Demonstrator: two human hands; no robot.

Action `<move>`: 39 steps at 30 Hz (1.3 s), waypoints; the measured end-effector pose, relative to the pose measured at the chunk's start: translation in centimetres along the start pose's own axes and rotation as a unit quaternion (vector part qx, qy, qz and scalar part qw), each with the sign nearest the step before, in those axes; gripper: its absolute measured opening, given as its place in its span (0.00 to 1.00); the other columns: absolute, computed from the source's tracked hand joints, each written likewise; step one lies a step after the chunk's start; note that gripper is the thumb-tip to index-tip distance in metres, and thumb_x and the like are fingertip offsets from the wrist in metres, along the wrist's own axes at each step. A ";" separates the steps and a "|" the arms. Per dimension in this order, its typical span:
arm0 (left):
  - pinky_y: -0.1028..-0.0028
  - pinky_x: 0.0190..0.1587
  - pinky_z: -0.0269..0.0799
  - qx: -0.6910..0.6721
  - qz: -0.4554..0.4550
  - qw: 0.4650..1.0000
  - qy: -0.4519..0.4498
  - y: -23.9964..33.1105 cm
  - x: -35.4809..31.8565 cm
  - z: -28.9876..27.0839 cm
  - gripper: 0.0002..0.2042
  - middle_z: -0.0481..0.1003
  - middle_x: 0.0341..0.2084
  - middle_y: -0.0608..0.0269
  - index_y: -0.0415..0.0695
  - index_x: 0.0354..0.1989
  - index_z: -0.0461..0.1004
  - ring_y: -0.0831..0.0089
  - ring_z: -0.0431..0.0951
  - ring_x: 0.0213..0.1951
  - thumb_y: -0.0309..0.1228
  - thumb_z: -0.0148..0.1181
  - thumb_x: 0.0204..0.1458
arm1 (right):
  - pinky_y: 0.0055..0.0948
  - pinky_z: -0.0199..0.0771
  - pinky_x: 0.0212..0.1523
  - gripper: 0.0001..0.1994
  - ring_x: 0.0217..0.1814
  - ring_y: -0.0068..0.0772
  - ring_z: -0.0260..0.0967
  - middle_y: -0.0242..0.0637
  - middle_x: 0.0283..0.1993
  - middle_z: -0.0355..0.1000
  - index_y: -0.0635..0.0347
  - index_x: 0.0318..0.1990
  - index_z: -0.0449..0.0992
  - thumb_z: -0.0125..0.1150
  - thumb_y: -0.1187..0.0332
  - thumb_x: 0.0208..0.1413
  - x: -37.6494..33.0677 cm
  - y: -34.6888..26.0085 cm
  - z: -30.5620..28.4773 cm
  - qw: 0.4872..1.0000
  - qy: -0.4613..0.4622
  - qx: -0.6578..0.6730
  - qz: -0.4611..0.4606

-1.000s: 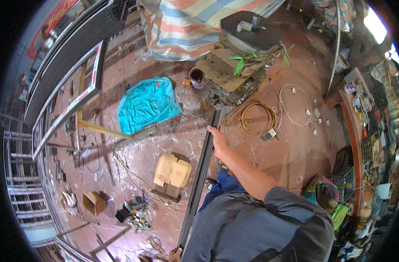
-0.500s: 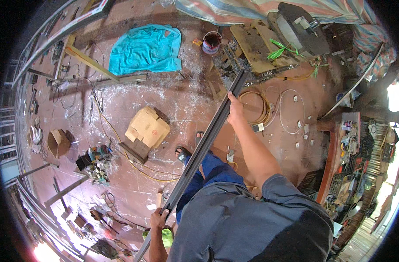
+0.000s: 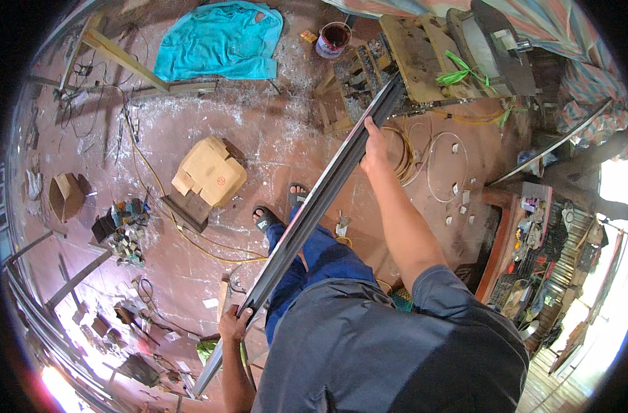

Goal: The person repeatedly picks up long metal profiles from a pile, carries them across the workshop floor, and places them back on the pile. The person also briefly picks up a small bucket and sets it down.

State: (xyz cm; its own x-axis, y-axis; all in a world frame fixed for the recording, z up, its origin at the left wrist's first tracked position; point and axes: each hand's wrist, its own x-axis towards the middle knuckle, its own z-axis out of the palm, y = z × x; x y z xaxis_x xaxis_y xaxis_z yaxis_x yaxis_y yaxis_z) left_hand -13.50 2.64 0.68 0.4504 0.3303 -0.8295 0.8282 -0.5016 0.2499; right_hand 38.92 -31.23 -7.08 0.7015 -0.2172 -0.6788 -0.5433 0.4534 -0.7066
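Observation:
A long dark-grey grooved metal bar (image 3: 312, 210) runs diagonally in front of my body, from lower left to upper right. My left hand (image 3: 233, 323) is closed around its lower part, thumb on top. Farther up, my right hand (image 3: 374, 146) grips the bar along its right edge. The bar's far end reaches the worn, dirty bench (image 3: 424, 62) with a dark machine on it; whether they touch I cannot tell. Its near end extends past my left forearm toward the floor.
Flattened cardboard (image 3: 211, 168) lies left of my sandalled feet, crossed nearby by a yellow hose (image 3: 190, 241). Beyond are a turquoise cloth (image 3: 221, 45) and a bucket of dark liquid (image 3: 333, 40). Coiled hose (image 3: 402, 155) lies right; cluttered shelves (image 3: 534, 268) stand there. Metal lengths (image 3: 46, 330) lie at left.
The view has shifted, so floor objects sit farther left and higher. Both hands keep their hold on the bar, whose far end now appears farther over the bench.

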 end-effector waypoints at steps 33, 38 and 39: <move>0.49 0.38 0.74 0.034 -0.019 0.999 -0.010 1.6 -0.9 -2.3 0.35 0.78 0.26 0.42 0.38 0.36 0.78 0.38 0.80 0.35 0.65 0.67 0.47 | 0.43 0.78 0.47 0.17 0.43 0.36 0.76 0.32 0.43 0.77 0.57 0.51 0.77 0.65 0.53 0.66 -0.6 -0.8 -0.4 0.996 0.029 -0.085 -0.017; 0.51 0.38 0.74 0.038 -0.006 0.999 0.023 1.9 -1.6 -2.1 0.32 0.79 0.28 0.43 0.38 0.36 0.79 0.39 0.80 0.35 0.61 0.69 0.47 | 0.43 0.77 0.50 0.18 0.45 0.37 0.76 0.31 0.47 0.77 0.57 0.53 0.77 0.65 0.53 0.66 -0.5 -1.0 -0.7 0.996 0.014 -0.087 -0.019; 0.51 0.38 0.74 0.029 -0.006 0.999 0.023 1.9 -1.6 -2.0 0.31 0.79 0.28 0.43 0.38 0.36 0.79 0.40 0.80 0.35 0.60 0.69 0.47 | 0.43 0.77 0.50 0.18 0.45 0.37 0.76 0.31 0.47 0.77 0.56 0.53 0.77 0.65 0.53 0.66 -0.4 -1.0 -0.5 0.996 0.015 -0.084 -0.017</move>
State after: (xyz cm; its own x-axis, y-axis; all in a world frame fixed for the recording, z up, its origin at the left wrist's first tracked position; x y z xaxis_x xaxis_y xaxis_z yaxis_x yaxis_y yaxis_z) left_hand -12.01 2.76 3.45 0.4556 0.3725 -0.8085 0.8137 -0.5427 0.2085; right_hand 38.95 -32.07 -6.18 0.7075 -0.2567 -0.6584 -0.5918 0.2941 -0.7505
